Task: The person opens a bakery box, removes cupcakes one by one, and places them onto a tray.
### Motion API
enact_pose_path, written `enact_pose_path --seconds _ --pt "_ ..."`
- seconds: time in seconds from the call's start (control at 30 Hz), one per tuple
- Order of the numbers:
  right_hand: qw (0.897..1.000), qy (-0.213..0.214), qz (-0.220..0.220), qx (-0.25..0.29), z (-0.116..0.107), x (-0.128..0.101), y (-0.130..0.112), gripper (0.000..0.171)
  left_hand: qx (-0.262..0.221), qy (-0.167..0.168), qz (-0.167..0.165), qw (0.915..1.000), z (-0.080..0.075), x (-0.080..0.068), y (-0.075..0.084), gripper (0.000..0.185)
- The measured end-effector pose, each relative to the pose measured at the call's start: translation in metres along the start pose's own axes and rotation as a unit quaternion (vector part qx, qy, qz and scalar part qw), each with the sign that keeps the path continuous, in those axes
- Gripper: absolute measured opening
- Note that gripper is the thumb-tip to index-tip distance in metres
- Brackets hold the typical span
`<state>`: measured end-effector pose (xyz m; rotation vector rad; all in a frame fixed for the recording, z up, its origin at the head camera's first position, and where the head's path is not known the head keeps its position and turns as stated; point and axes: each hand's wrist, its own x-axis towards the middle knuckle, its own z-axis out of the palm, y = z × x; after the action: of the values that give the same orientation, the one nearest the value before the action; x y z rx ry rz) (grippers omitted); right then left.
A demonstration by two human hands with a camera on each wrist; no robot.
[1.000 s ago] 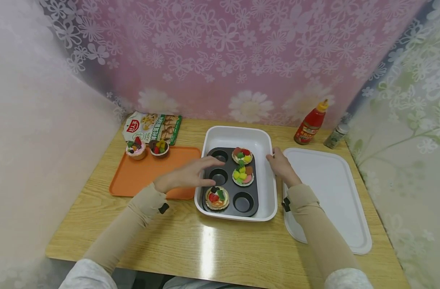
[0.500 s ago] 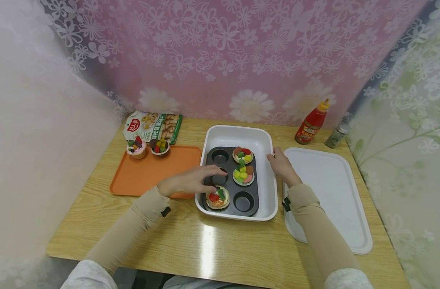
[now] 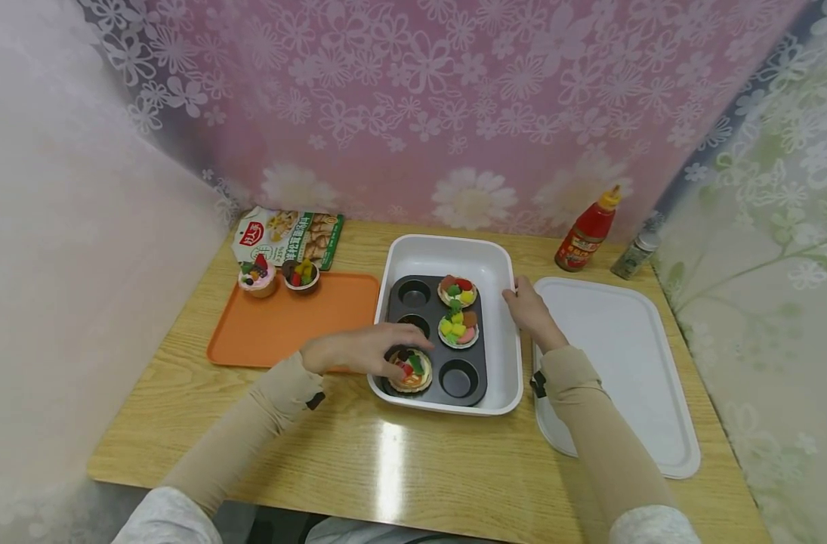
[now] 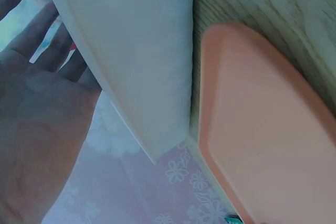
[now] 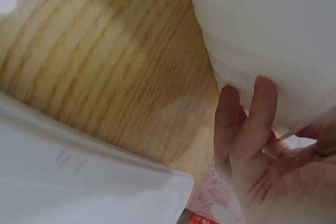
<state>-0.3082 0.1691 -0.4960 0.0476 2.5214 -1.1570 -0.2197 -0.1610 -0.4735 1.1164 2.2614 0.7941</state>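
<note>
A dark muffin tin (image 3: 432,385) lies inside a deep white baking tray (image 3: 498,378). Two fruit tarts, one at the back (image 3: 458,290) and one in the middle (image 3: 458,330), fill its right cups. In its front left cup sits a tart with cream and fruit (image 3: 410,372). My left hand (image 3: 365,349) reaches over the tray's left rim, with thumb at this tart's left edge and fingers above it. The left wrist view shows these fingers (image 4: 44,40) spread. My right hand (image 3: 530,311) grips the tray's right rim, fingers (image 5: 261,108) against its outer wall.
An orange tray (image 3: 284,325) lies at left, with a pink cupcake (image 3: 255,278) and a chocolate fruit cup (image 3: 300,277) at its back edge. Behind is a food packet (image 3: 291,234). At right are a white lid-like tray (image 3: 610,363), a red sauce bottle (image 3: 585,234) and a shaker (image 3: 634,255).
My left hand has moved forward and down from above the left cups to the front left tart, its thumb now at the tart's edge. The right hand keeps its grip on the rim.
</note>
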Motion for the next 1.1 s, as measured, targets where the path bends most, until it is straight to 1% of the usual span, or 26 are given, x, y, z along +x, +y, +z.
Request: enact_pose_path --seconds 0.23,0.43,0.57,0.87,1.1 --pt "1.0 0.0 0.003 0.002 0.0 -0.001 -0.002 0.051 0.016 -0.019 -0.018 0.9995 0.005 0.001 0.007 0.065" --pt "1.0 -0.001 0.005 0.005 0.0 -0.001 -0.001 0.051 0.04 -0.024 -0.012 0.9988 0.011 0.003 0.011 0.064" --pt "1.0 0.0 0.003 0.005 0.001 0.0 0.0 0.051 0.06 -0.027 -0.015 0.9977 0.013 0.005 0.012 0.064" --pt "1.0 -0.003 0.004 0.006 0.001 0.002 0.003 0.051 0.086 -0.02 -0.019 0.9959 0.017 0.007 0.012 0.065" --pt "1.0 -0.003 0.003 0.008 0.001 0.002 0.002 0.052 0.111 -0.012 -0.029 0.9934 0.019 0.007 0.011 0.063"
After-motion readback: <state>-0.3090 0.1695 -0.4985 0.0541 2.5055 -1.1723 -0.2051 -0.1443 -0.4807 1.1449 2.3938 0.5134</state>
